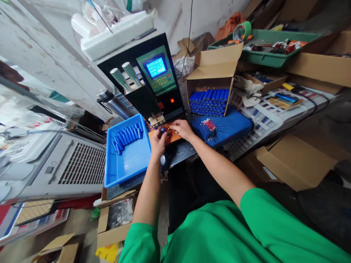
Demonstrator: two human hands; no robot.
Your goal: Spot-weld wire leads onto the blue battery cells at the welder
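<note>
My left hand [158,143] is closed around a blue battery cell [162,129], held end-up by the electrodes of a spot welder [171,82]. Just to its right, the fingers of my right hand [181,128] are pinched together close to the cell; what they hold is too small to make out. Both hands are over an orange board [173,137] at the foot of the welder. Left of them, a blue tray [128,171] holds a row of blue cells [127,136]. Red and black wire leads [210,126] lie on a blue pad [236,126] to the right.
Behind the pad stands an open cardboard box [214,69] stacked with blue cells. A steel flask [117,106] is left of the welder. Farther right is a green tray [268,58] with parts and tape. Another open carton [298,160] sits low at right.
</note>
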